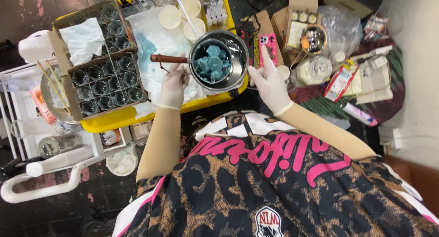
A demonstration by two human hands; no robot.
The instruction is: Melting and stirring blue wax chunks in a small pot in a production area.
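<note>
**Both gloved hands at the small pot of blue pieces**

I see my left hand, in a white glove, closed around the wooden handle of a small metal pot. The fingers wrap the handle from below, so the grip is firm and nearly fully closed. The pot is above the near edge of the yellow tray, and it holds several blue wax pieces that lie close together in one heap.

My right hand, also gloved in white, is just to the right of the pot. The fingers are stretched and mostly open, and the fingertips are at the pot's rim; I cannot tell if they really touch it or press on it. It holds nothing that I can see.

To the left of the pot, on the tray, there are two dark moulds with many small round cavities, and a crumpled white tissue lies on the farther one. Behind the pot stand three small white cups. To the right of the pot I see a pink phone.
</note>
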